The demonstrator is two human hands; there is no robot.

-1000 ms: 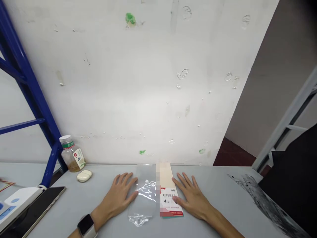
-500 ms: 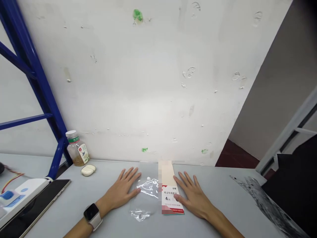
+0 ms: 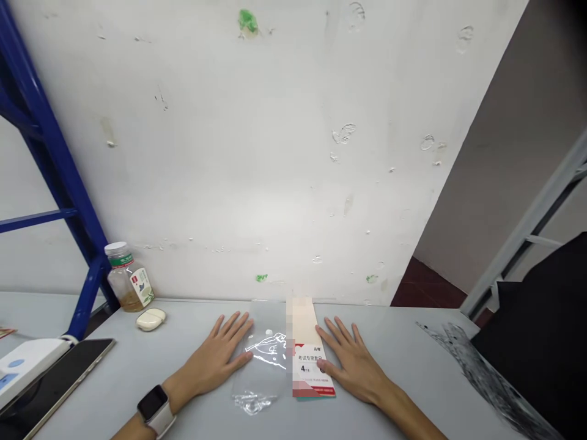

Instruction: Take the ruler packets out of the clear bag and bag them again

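Observation:
My left hand lies flat on the grey table with its fingers spread, a watch on its wrist. Its thumb and fingertips reach the left edge of a clear plastic bag, which is flat and shiny. Right of the bag lies a paper card, cream above and white with red and dark print below; part of it is blurred out. My right hand rests flat with fingers apart, thumb and fingertips over the card's right edge. Neither hand grips anything.
At the left stand a lidded jar and a small cream case. A dark-screened phone lies beside a white device. A blue metal frame rises at the left. The white wall closes off the back; black material is at the right.
The view has shifted slightly, so most things appear a little further left. Both hands, the bag and the card keep their places relative to each other.

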